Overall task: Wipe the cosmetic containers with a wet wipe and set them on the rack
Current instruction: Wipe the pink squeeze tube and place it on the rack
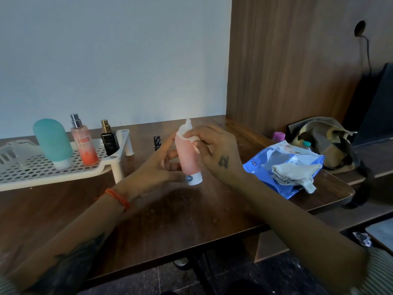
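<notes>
Pale wall and a wood panel back a brown counter [170,209]. Above its middle, the left hand [161,167] holds a pink tube [188,158] upright on its white cap, its grip curled round the lower body with the thumb at the cap. The right hand [212,150] has its grip pinching a white wet wipe [187,132] against the top of the tube. At left, a white perforated rack [42,169] carries a teal tube [53,141], a pink spray bottle [84,143] marked ENGAGE, and a black bottle [108,139] with a gold top. A small dark lipstick [157,142] stands on the counter just beside the rack. To the right lies a blue wipe packet [265,167] with crumpled used wipes [295,173] on it, near a tan bag [323,137].
</notes>
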Demonstrator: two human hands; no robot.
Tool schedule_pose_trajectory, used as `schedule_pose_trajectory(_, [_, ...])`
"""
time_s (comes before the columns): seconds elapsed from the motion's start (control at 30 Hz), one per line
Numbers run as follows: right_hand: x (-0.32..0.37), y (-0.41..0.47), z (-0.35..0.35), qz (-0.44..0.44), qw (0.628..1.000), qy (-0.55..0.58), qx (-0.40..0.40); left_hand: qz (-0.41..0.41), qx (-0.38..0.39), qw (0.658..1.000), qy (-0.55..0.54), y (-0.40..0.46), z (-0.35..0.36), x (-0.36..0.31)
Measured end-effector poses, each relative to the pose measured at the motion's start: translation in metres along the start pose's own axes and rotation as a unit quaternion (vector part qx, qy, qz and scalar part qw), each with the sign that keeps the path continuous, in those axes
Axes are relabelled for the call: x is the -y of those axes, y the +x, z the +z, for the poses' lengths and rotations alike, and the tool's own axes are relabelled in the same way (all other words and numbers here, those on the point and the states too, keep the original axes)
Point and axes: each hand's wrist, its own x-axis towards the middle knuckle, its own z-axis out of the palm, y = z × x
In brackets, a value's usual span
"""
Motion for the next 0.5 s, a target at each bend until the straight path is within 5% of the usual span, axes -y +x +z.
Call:
schedule_pose_trajectory(0.13, [0.001, -0.007, -0.005, 0.156, 0.984, 0.059, 0.054, -0.005, -0.004, 1.0, -0.012, 0.001, 0.0, -0.001])
schedule_pose_trajectory(0.27, [-0.001, -0.02, -0.013, 0.194, 0.975, 0.081, 0.074, -0.021, -0.032, 0.998, -0.04, 0.002, -0.003, -0.001])
schedule_pose_trajectory(0.5, [0.011, -0.043, -0.011, -0.02, 0.999, -0.005, -0.031, -0.014, -0.086, 0.995, -0.058, 0.007, -0.005, 0.0])
